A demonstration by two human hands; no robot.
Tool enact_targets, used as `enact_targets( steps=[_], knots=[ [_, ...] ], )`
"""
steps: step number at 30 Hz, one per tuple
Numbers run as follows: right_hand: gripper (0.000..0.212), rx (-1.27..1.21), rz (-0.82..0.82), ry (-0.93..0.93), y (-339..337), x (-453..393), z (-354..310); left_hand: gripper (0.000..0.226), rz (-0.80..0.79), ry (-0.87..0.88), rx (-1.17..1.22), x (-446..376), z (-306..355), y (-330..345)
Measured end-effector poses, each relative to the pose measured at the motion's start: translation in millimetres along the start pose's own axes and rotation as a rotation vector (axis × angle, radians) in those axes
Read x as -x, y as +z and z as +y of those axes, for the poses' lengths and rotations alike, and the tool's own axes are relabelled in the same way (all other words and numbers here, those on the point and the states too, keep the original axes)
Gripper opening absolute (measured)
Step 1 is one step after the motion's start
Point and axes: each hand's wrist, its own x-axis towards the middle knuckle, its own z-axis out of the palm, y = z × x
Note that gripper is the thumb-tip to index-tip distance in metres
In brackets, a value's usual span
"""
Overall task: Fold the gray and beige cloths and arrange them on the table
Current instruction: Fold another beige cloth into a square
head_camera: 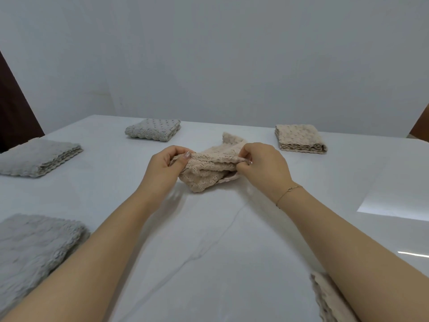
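A crumpled beige cloth point(209, 173) hangs just above the middle of the white table point(209, 252). My left hand point(163, 169) pinches its left upper edge and my right hand point(262, 168) pinches its right upper edge. A folded beige cloth point(299, 138) lies at the far right. Another beige cloth point(325, 298) shows at the near right, partly hidden under my right forearm. Three folded gray cloths lie on the left: one far point(154, 129), one at mid left point(39, 158), one near point(34, 247).
A plain pale wall point(209, 54) rises behind the table. Dark brown furniture point(14, 108) stands past the table's left edge, and a brown object point(421, 126) shows at the far right edge.
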Motion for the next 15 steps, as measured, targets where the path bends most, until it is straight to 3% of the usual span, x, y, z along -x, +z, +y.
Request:
enact_targets(
  steps=[6,15],
  knots=[
    [0.018,-0.011,0.14,-0.035,-18,-13,6,0.011,0.092,0.077,0.02,-1,7,-4],
    [0.018,-0.369,0.041,-0.012,-47,-22,5,0.013,0.267,0.05,0.185,-5,16,-19]
  ],
)
